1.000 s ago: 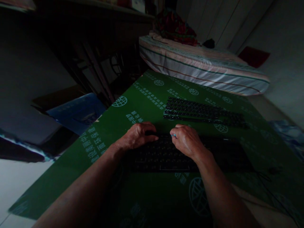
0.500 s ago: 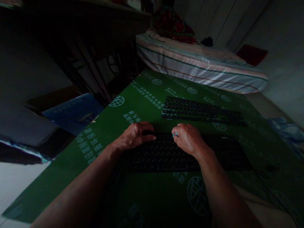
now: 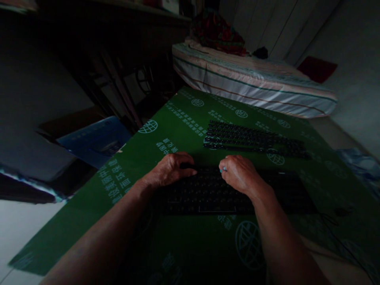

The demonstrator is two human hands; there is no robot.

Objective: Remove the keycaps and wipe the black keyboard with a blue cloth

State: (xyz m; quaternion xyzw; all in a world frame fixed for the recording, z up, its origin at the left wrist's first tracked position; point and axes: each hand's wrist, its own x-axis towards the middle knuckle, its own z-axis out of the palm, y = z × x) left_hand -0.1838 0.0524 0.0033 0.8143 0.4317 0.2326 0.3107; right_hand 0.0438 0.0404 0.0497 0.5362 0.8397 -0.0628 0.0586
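Observation:
A black keyboard point(image 3: 208, 194) lies on a green printed sheet point(image 3: 178, 126) in front of me. My left hand point(image 3: 170, 170) rests curled on the keyboard's far left edge, fingers wrapped over it. My right hand point(image 3: 240, 174) is closed at the keyboard's top row, pinching a small light-blue object point(image 3: 223, 169) that I cannot make out. A second black keyboard point(image 3: 252, 138) lies farther back on the same sheet, untouched.
A striped mattress point(image 3: 252, 83) with a red bundle point(image 3: 219, 33) lies behind the sheet. A blue plastic stool point(image 3: 95, 138) and dark furniture stand at the left. A thin black cable point(image 3: 335, 221) runs off at the right. The room is dim.
My right hand has shifted slightly to the right along the keyboard's top row, still pinching the blue object. My left hand has stayed in place.

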